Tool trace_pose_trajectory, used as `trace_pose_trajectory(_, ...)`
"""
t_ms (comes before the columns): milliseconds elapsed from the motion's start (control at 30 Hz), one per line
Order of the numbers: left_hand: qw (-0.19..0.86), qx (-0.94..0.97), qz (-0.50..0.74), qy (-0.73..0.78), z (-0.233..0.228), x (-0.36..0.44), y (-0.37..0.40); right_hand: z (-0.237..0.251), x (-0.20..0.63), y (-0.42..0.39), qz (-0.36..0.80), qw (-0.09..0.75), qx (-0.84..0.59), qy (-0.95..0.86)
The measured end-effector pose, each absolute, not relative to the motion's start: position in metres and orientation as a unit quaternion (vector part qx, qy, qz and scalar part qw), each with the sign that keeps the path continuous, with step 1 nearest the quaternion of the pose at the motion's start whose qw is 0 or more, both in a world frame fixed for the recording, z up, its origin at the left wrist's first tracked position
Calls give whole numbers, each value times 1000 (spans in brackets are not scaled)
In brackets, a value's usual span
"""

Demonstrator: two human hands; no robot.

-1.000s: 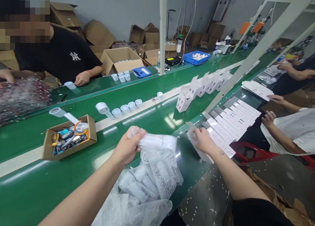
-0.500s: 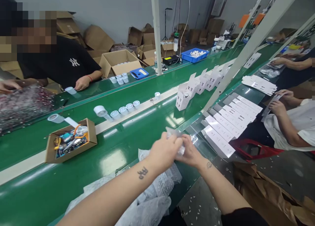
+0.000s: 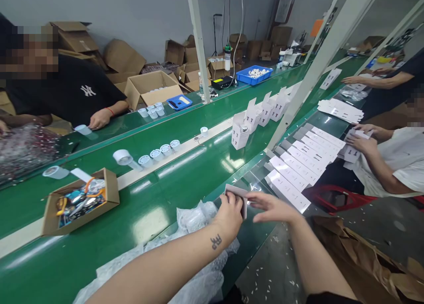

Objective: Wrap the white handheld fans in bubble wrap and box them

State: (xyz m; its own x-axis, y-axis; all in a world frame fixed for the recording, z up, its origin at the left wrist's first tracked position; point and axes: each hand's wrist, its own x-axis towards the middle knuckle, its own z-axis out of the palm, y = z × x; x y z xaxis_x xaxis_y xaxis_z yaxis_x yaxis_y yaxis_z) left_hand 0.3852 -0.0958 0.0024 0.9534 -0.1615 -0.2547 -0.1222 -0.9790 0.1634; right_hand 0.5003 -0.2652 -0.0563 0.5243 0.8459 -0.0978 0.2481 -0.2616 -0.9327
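A worker's left hand (image 3: 230, 211) grips a small flat card (image 3: 237, 196) at the near edge of the green table (image 3: 185, 171).

Left fingers are clamped on the card, held just above a heap of bubble wrap (image 3: 195, 233); the right hand (image 3: 273, 207) hovers beside it, fingers spread apart and holding nothing. Rows of flat white cartons (image 3: 300, 165) lie just beyond, folded boxes (image 3: 251, 118) stand on the belt, and a cardboard tray of tools (image 3: 77, 200) sits to the left.
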Motion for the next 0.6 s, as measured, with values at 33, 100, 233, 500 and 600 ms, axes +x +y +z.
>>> trace_pose_trajectory(33,61,985,-145,-67,10,392,-93,-55,517,-274,289,439,-781,-336)
trace_pose_trajectory(100,55,987,-145,-50,27,410,-76,-58,549,-284,194,290,-907,-235)
trace_pose_trajectory(233,33,993,-104,35,42,465,-15,-76,576,-277,137,15,-974,-182)
trace_pose_trajectory(500,7,991,-64,119,14,557,33,-42,540,-268,99,96,-948,-285)
trace_pose_trajectory(600,8,998,-38,46,7,534,12,-19,532,-271,89,244,-899,-353)
